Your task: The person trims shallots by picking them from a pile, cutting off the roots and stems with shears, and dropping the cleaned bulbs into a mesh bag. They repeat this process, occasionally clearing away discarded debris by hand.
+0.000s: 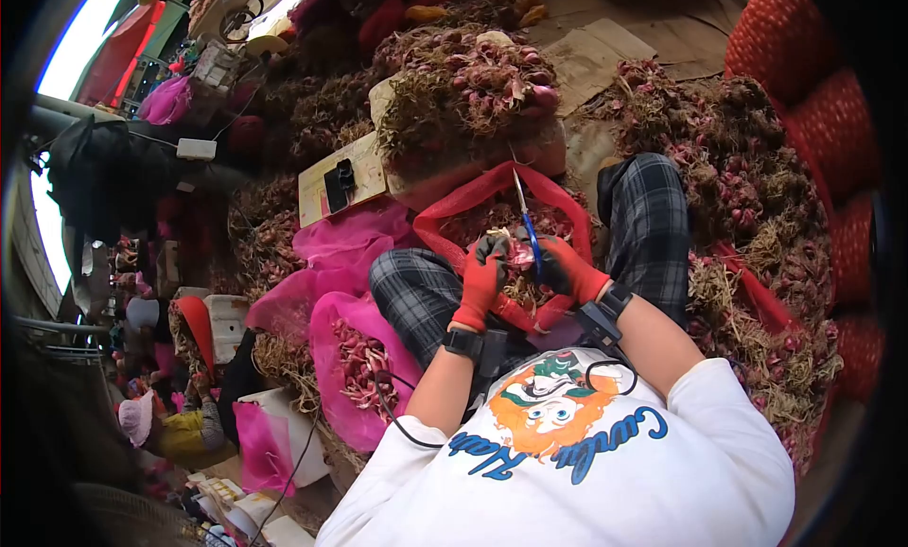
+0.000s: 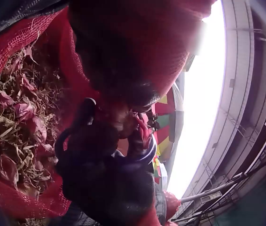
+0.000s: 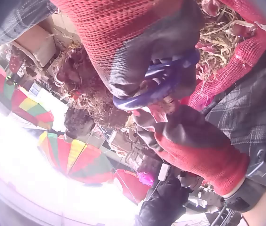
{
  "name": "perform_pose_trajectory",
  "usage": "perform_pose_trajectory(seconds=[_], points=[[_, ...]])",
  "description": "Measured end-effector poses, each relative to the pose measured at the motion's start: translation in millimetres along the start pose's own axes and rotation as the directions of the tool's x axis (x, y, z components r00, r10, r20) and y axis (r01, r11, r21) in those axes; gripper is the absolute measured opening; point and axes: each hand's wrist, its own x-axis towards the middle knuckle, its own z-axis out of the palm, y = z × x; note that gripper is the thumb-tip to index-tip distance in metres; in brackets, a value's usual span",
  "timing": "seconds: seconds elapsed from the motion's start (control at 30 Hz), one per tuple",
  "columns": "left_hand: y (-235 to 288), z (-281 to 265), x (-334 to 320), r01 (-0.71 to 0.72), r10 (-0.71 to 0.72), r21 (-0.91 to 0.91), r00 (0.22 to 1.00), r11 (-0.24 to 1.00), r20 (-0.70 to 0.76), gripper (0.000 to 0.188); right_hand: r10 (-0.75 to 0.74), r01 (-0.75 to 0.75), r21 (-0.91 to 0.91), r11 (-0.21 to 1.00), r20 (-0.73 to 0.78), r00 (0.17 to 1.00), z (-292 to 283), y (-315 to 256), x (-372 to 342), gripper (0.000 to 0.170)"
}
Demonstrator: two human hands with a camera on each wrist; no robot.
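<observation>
My left hand (image 1: 482,275), in a red glove with a dark palm, holds a pink shallot (image 3: 158,113) at its fingertips. Close against it, my gloved right hand (image 1: 570,268) grips scissors (image 1: 530,227) by their blue handles (image 3: 154,94). The blades point up and away from my body in the head view. Both hands are over a red mesh bag (image 1: 430,221) between my knees, with dry skins and stalk trimmings (image 2: 15,122) inside. In the left wrist view the shallot is partly hidden by dark glove fingers.
A heap of shallots with dried stalks (image 1: 463,84) stands ahead, and another heap (image 1: 747,197) lies at right. A pink mesh bag (image 1: 355,358) of shallots is by my left leg. A phone (image 1: 339,186) lies on a board (image 1: 364,169). Full red sacks (image 1: 790,46) line the right edge.
</observation>
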Motion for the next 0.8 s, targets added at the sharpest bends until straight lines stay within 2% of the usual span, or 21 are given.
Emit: perform_pose_trajectory(seconds=[0.1, 0.13, 0.2, 0.23, 0.3, 0.33, 0.4, 0.43, 0.47, 0.5, 0.53, 0.57, 0.6, 0.7, 0.73, 0.77, 0.8], points=[[15.9, 3.8, -6.8, 0.214, -0.214, -0.005, 0.977, 0.977, -0.007, 0.018, 0.027, -0.027, 0.040, 0.999, 0.007, 1.000, -10.6, 4.6, 6.2, 0.025], [21.8, 10.3, -10.1, 0.074, -0.073, 0.145, 0.997, 0.987, -0.012, 0.025, -0.051, 0.052, 0.025, 0.998, -0.029, 0.998, -13.7, 9.3, 11.5, 0.024], [27.9, 24.3, -19.2, -0.200, 0.203, 0.428, 0.978, 0.881, 0.039, 0.041, -0.205, 0.204, -0.012, 0.979, -0.097, 0.974, -18.8, 19.9, 20.9, 0.022], [19.6, 21.6, -22.1, -0.291, 0.317, 0.601, 0.946, 0.744, 0.066, 0.046, -0.210, 0.209, -0.023, 0.978, -0.086, 0.974, -19.2, 20.4, 22.1, 0.021], [-13.3, 5.7, -21.8, -0.396, 0.499, 0.849, 0.846, 0.350, 0.189, 0.055, -0.219, 0.217, -0.041, 0.975, -0.061, 0.974, -19.0, 21.0, 25.1, 0.019], [-15.3, 6.9, -17.8, -0.383, 0.428, 0.631, 0.899, 0.675, 0.088, 0.046, -0.184, 0.185, 0.015, 0.983, -0.019, 0.983, -15.7, 18.0, 22.0, 0.019], [-16.3, 0.7, -14.6, -0.292, 0.339, 0.547, 0.941, 0.785, 0.015, 0.037, -0.121, 0.113, 0.120, 0.986, 0.068, 0.990, -10.3, 11.4, 12.4, 0.020], [-10.9, 1.3, -12.4, -0.245, 0.292, 0.499, 0.956, 0.831, -0.017, 0.034, -0.094, 0.090, 0.095, 0.991, 0.042, 0.995, -7.7, 7.8, 9.7, 0.021], [-9.9, 2.5, -10.9, -0.344, 0.415, 0.559, 0.910, 0.755, -0.001, 0.022, -0.068, 0.066, 0.071, 0.995, 0.016, 0.998, -4.9, 4.4, 8.1, 0.021], [-6.7, 3.0, -11.4, -0.237, 0.277, 0.377, 0.959, 0.895, -0.054, 0.020, -0.037, 0.037, 0.048, 0.998, -0.009, 0.999, -2.6, 4.3, 7.2, 0.022], [2.0, 5.3, -10.7, -0.111, 0.126, 0.174, 0.989, 0.979, -0.077, 0.019, -0.054, 0.051, 0.120, 0.991, 0.022, 0.998, -3.5, 7.9, 12.4, 0.023], [7.1, 6.8, -8.5, 0.028, -0.030, -0.037, 0.997, 0.999, -0.068, 0.018, -0.073, 0.062, 0.192, 0.980, 0.053, 0.996, -6.0, 14.6, 21.7, 0.023], [1.1, 11.4, -2.4, -0.039, 0.020, -0.186, 0.995, 0.982, -0.102, 0.018, -0.095, 0.071, 0.263, 0.962, 0.080, 0.992, -9.0, 21.0, 29.1, 0.024], [-2.5, 1.6, -4.2, -0.019, 0.013, -0.092, 0.998, 0.996, -0.065, 0.018, -0.136, 0.111, 0.301, 0.947, 0.062, 0.989, -13.7, 27.4, 35.8, 0.024], [-0.8, 12.6, -4.0, -0.083, 0.076, -0.049, 0.988, 0.995, -0.136, 0.014, -0.107, 0.090, 0.262, 0.961, 0.050, 0.993, -13.5, 26.4, 34.0, 0.024], [-7.2, 13.8, -5.3, -0.227, 0.281, 0.254, 0.939, 0.940, -0.201, 0.014, -0.079, 0.069, 0.223, 0.972, 0.038, 0.996, -13.8, 24.8, 31.9, 0.025], [-16.3, 12.1, -6.8, -0.318, 0.484, 0.539, 0.853, 0.780, -0.197, 0.014, -0.052, 0.047, 0.184, 0.982, 0.025, 0.998, -14.0, 23.2, 29.8, 0.025]])
